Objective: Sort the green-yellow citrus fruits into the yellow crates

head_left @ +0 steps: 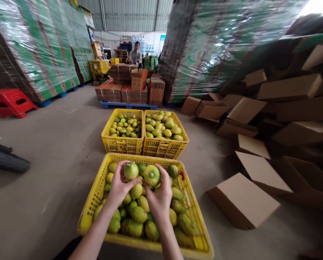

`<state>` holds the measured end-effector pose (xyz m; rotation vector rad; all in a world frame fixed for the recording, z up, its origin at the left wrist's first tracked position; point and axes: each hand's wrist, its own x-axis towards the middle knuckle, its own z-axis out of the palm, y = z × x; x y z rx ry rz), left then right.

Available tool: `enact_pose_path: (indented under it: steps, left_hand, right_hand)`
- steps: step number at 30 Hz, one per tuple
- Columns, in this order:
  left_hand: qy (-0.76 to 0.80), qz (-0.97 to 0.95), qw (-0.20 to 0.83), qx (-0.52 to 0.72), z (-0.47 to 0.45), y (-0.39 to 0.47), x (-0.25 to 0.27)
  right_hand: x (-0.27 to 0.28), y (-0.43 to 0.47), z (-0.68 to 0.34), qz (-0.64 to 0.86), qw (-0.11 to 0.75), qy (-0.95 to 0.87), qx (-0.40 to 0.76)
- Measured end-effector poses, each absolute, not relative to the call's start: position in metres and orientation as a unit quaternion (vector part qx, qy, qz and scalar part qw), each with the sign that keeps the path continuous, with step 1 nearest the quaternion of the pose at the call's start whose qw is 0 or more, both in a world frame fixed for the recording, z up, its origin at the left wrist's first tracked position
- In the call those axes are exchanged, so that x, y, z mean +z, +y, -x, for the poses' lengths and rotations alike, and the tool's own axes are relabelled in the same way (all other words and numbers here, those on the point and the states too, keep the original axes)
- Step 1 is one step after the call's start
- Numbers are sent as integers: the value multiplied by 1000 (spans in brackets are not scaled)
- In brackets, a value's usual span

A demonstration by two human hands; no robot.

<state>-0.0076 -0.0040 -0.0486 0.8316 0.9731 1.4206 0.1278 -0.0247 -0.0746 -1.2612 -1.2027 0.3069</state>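
Observation:
Over the near yellow crate (pixel 198 216), my left hand (pixel 120 182) curls around a green lemon (pixel 131 170). Beside it, my right hand (pixel 161 187) grips a larger yellow-green lemon (pixel 151 175), its knobbed end facing me. The two held lemons are close together but apart, and my thumbs point toward each other. Many loose lemons (pixel 138 214), green to yellow, fill the crate beneath my hands and forearms. My forearms cover some of them.
Two more yellow crates (pixel 123 146) of lemons stand just beyond. Cardboard boxes (pixel 245 200) lie heaped at right. A red stool (pixel 11 103) is at left. Flattened cartons (pixel 134 94) sit on a blue pallet (pixel 129 105), between wrapped stacks (pixel 37 47); a person (pixel 136 56) is behind.

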Motion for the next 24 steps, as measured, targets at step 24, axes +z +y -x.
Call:
enact_pose_path:
  steps: [24]
  left_hand:
    - [414,-329,610,591,12,-2,-49]
  right_hand:
    - [-65,-26,-135,518,656,-387,389]
